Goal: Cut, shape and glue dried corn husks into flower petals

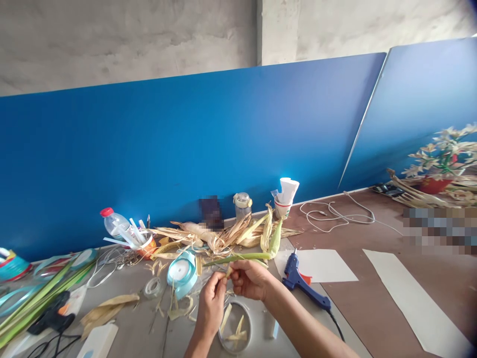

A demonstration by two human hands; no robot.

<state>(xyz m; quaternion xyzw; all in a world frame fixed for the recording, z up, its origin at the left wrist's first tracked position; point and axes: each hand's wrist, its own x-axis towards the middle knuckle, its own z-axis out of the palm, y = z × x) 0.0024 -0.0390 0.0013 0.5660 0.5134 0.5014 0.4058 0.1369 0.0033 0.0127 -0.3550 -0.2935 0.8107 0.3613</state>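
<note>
My left hand (pixel 213 299) and my right hand (pixel 249 280) meet above the table, fingertips pinched together on a small pale yellow strip of corn husk (pixel 228 272). Most of the strip is hidden by the fingers. Below them lies a round clear dish (pixel 250 325) with several husk pieces (pixel 238 330) in it. Just behind my hands a green stalk (pixel 242 257) stretches across, and a heap of dried corn husks (pixel 231 236) lies beyond. To the left is a roll of light blue ribbon (pixel 182 271), with a roll of clear tape (pixel 152 287) beside it.
A blue glue gun (pixel 303 283) rests right of my forearm, partly on white paper (pixel 335 266). Behind stand a paper cup (pixel 283 209), a lidded jar (pixel 243 206) and a red-capped bottle (pixel 115 224). A white cable (pixel 337 217) loops at right; green stalks (pixel 40 298) lie left.
</note>
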